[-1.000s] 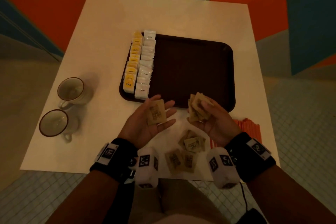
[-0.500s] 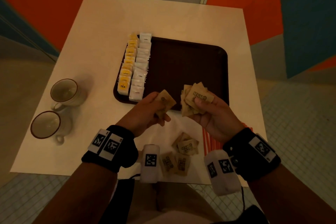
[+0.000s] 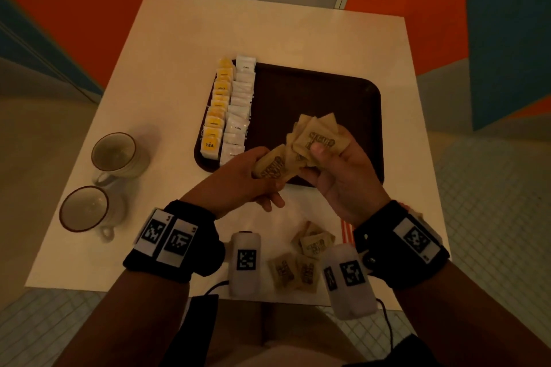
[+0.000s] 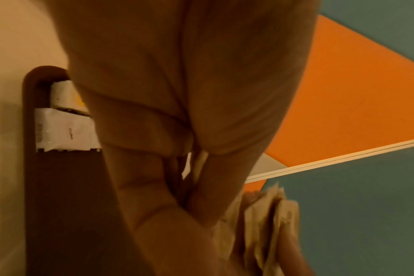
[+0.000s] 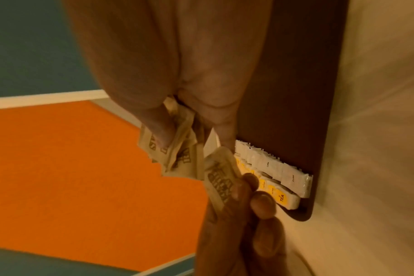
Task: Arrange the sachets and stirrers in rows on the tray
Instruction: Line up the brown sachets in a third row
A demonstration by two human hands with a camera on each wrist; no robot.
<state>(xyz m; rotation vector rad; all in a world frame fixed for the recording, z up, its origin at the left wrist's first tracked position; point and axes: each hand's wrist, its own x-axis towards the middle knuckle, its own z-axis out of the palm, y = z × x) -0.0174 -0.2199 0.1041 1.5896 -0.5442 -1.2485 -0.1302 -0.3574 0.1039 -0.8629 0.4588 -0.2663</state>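
A dark brown tray [image 3: 343, 98] lies mid-table with a row of yellow tea sachets [image 3: 216, 110] and a row of white coffee sachets [image 3: 240, 110] along its left side. My left hand [image 3: 238, 179] grips one brown sugar sachet [image 3: 272, 165] over the tray's near edge. It touches the bunch of brown sachets [image 3: 317, 135] that my right hand [image 3: 343, 176] grips under the thumb. In the right wrist view the bunch [image 5: 175, 149] and the single sachet [image 5: 221, 177] meet. More brown sachets [image 3: 301, 259] lie loose at the table's near edge. Red stirrers [image 3: 346, 228] peek out beside my right wrist.
Two empty cups [image 3: 114, 155] [image 3: 85, 208] stand on the left of the white table [image 3: 268, 27]. The tray's middle and right side are bare. Beyond the table edges lie orange and teal floor panels.
My left hand turned over, closed on the single brown sachet and carried it right to the bunch. My right hand rose slightly over the tray's near edge.
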